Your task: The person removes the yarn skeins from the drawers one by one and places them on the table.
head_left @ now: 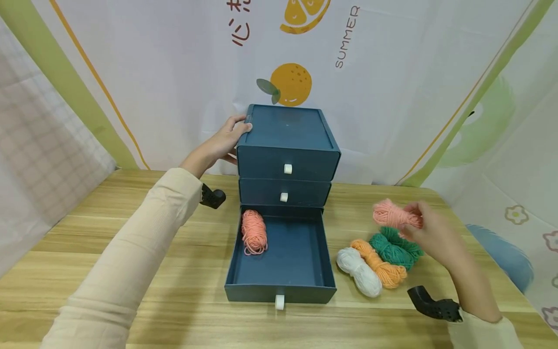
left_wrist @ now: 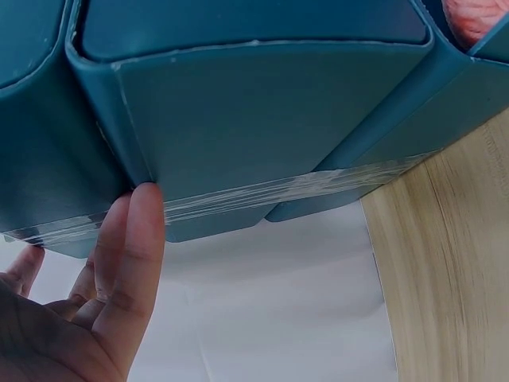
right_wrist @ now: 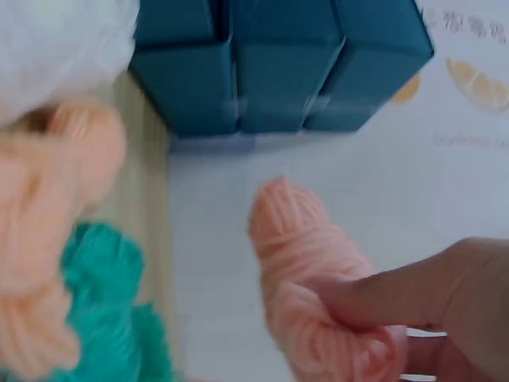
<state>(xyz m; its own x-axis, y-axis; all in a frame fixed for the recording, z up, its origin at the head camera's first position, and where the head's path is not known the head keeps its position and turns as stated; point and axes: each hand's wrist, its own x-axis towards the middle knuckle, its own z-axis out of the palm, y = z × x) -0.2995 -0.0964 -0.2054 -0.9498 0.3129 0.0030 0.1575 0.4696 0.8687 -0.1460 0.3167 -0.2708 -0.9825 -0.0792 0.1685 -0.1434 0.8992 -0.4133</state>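
My right hand [head_left: 429, 230] pinches a pink skein of yarn [head_left: 392, 214] between thumb and fingers, held above the green yarn [head_left: 394, 248]. In the right wrist view the same pink skein [right_wrist: 314, 286] shows close up. My left hand [head_left: 224, 140] rests against the upper left side of a dark blue drawer unit [head_left: 287, 162]; in the left wrist view its straight fingers [left_wrist: 137, 255] touch the unit's side. The bottom drawer [head_left: 289, 261] is pulled out, and a coral skein of yarn [head_left: 254, 232] lies at its left. The two upper drawers are closed.
Right of the open drawer, a white skein [head_left: 359, 271] and an orange skein [head_left: 379, 264] lie side by side on the wooden table [head_left: 183, 271], against the green yarn. Clear tape [left_wrist: 294, 189] runs along the unit's side. A printed curtain [head_left: 187, 72] hangs behind.
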